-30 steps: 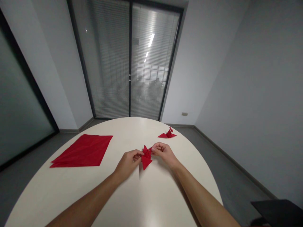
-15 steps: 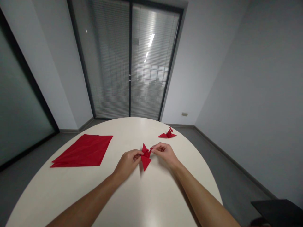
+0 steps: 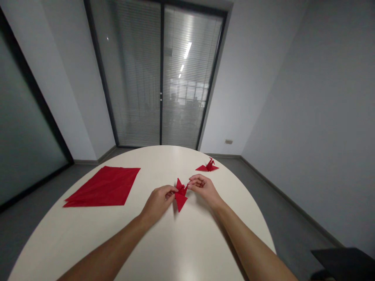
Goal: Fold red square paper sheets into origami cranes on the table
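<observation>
A red folded paper crane [image 3: 181, 200] is between my two hands, over the middle of the table, its wings spread toward and away from me. My left hand [image 3: 159, 199] pinches its left end between thumb and fingers. On the other side, my right hand [image 3: 204, 189] has thumb and forefinger closed on the narrow point at the crane's right; its other fingers are loosely curled. A second red paper crane [image 3: 209, 166] stands farther back, beyond my right hand, touched by neither hand.
Red paper sheets [image 3: 102, 187] lie stacked on the left of the round white table [image 3: 158, 249]. A dark chair-like shape [image 3: 345, 259] is at the lower right, past the table's edge. Behind the table stands a glass partition with blinds [image 3: 140, 86].
The fingers of my right hand have lifted and loosened slightly, with the pinch at the crane's point kept. My left hand and the other things look the same.
</observation>
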### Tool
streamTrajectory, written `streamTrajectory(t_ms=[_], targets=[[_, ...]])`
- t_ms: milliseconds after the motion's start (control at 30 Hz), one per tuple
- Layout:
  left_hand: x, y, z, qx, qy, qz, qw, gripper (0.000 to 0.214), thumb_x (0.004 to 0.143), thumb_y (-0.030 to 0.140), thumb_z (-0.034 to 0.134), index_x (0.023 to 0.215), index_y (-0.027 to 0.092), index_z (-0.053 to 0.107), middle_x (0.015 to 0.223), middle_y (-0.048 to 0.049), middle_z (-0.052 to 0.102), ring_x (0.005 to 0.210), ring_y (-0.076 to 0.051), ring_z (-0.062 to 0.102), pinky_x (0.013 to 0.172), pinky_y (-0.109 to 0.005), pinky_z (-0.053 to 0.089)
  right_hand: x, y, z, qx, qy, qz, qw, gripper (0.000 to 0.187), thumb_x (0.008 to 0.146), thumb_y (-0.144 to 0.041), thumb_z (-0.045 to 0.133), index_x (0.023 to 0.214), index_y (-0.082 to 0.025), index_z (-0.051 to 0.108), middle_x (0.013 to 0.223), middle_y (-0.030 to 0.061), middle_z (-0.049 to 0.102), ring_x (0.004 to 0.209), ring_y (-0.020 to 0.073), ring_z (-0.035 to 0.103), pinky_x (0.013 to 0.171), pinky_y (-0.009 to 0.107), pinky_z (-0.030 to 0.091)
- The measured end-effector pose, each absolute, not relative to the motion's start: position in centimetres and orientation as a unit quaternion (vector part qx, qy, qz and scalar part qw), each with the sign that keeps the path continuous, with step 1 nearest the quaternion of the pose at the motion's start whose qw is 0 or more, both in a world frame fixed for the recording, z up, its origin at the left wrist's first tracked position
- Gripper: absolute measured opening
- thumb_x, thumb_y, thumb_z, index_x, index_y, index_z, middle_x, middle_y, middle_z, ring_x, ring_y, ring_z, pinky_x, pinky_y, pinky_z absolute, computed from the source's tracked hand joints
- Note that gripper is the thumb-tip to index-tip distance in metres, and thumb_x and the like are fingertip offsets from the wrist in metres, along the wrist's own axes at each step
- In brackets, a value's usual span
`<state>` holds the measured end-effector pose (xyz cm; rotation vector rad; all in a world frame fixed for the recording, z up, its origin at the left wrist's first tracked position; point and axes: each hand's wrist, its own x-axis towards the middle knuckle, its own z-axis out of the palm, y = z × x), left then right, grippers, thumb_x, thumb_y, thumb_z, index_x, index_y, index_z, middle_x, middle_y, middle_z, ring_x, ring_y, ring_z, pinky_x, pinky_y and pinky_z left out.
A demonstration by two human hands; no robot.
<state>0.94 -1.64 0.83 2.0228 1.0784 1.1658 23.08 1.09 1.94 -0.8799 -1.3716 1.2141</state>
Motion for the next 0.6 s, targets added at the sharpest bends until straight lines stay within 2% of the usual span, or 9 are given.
streamTrajectory(t_ms=[333,600], targets=[[0.91,-1.68,0.73,0.743,0.409,0.445,0.288,0.022,0.084,0.015,0.058,0.098,0.020,0.074,0.097,-0.0049,0.078,0.083,-0.019,0.071,0.080,-0.030,0.056,23.31,0.79,2.04,-0.397,-0.603,0.495,0.484,0.040,0.071,-0.052,0.083,0.093,-0.018,0.080,0.085,0.0082,0.078,0.077,0.0207,0.071,0.082,0.039,0.056],[0.85,-1.82,1.07,0.747,0.411,0.435,0.289,0.022,0.083,0.013,0.058,0.096,0.021,0.075,0.094,-0.0035,0.078,0.082,-0.018,0.071,0.079,-0.028,0.055,23.52,0.60,2.21,-0.393,-0.609,0.521,0.451,0.039,0.072,-0.054,0.080,0.083,-0.017,0.076,0.074,0.0055,0.075,0.070,0.0183,0.068,0.073,0.033,0.054]])
